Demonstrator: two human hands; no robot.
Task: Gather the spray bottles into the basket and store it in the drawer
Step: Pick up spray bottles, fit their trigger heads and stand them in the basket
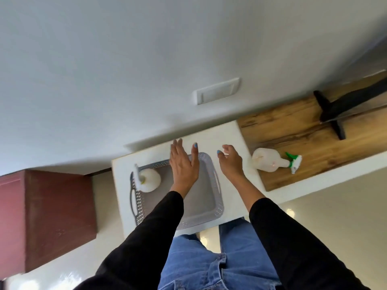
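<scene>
A grey basket (201,197) is set on a white cabinet top (230,135), against the wall, presumably so that it can be loaded before storing. One spray bottle (149,180) stands upright inside it, in the left corner, nozzle toward the left rim. A second bottle (270,161), with a green and white trigger head, lies on its side on the wooden desk (303,130) just right of the white top, outside the basket, nozzle pointing right. It is judged to be the next item for collection; the task is thus about half loaded, and no drawer can be identified in view.

The left hand (183,164) is held flat and fully open above the basket's far half, fingers extended toward the wall. Nothing is gripped; whether the far rim is touched cannot be told.

The right hand (231,163) is loosely curled and half open, empty, over the white top between basket and lying bottle. It is near the bottle but apart from it, and appears placed for a reach rightward.

A dark stand (335,114) rests farther along the desk, clear of the bottle. A red-brown cabinet (58,216) stands at left.
</scene>
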